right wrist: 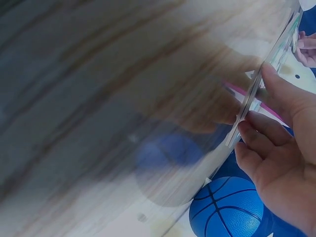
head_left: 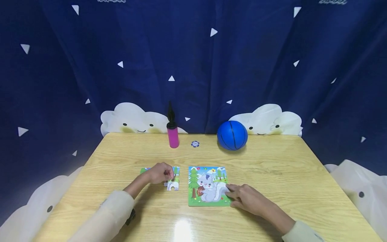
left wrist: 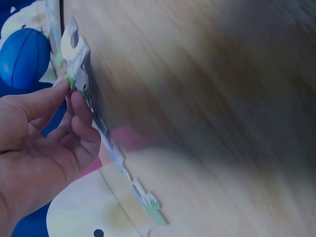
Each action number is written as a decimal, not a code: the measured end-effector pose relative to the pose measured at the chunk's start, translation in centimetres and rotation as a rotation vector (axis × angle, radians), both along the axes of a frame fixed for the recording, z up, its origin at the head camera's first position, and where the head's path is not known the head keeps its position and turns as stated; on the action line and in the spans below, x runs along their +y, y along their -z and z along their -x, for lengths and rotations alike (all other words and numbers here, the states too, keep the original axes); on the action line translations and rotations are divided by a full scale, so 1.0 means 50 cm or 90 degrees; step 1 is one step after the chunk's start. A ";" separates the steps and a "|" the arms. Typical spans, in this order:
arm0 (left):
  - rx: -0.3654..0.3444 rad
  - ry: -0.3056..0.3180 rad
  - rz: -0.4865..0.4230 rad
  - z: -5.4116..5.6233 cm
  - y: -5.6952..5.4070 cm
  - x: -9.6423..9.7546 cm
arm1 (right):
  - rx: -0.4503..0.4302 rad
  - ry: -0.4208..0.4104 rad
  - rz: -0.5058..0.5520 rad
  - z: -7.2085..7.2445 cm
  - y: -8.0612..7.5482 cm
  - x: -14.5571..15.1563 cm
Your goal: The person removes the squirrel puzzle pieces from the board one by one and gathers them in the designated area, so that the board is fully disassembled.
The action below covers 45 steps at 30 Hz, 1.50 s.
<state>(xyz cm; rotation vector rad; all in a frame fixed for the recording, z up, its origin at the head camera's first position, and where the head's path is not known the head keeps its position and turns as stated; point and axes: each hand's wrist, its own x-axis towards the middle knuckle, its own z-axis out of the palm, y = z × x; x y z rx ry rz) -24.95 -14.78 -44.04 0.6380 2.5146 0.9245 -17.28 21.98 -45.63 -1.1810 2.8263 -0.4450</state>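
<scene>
My left hand pinches a jigsaw puzzle piece between thumb and fingertips, in green, white and grey. Beside it lie more joined puzzle pieces with trees and sky, partly covered by the hand. In the left wrist view these pieces form a thin row seen edge-on. A square squirrel picture board lies flat to the right of them. At its right edge rests my right hand, fingertips on the picture's border and thumb nearer the lower corner.
At the back of the wooden table stand a magenta hand pump with a black top and a blue ball. A blue-and-white poker chip lies between them. Behind hangs a dark blue curtain with white triangles and clouds.
</scene>
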 end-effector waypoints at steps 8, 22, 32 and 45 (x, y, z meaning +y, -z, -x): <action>0.010 -0.017 0.023 -0.003 0.002 0.006 | 0.011 0.004 -0.007 0.000 0.002 0.000; 0.042 -0.005 0.016 0.020 -0.026 0.036 | 0.017 0.006 -0.012 -0.002 0.003 0.001; 0.049 0.025 0.009 0.034 -0.031 0.115 | 0.019 -0.004 -0.004 -0.003 0.000 -0.002; -0.020 0.046 -0.011 0.024 -0.019 0.211 | 0.028 -0.007 0.002 -0.003 0.004 0.003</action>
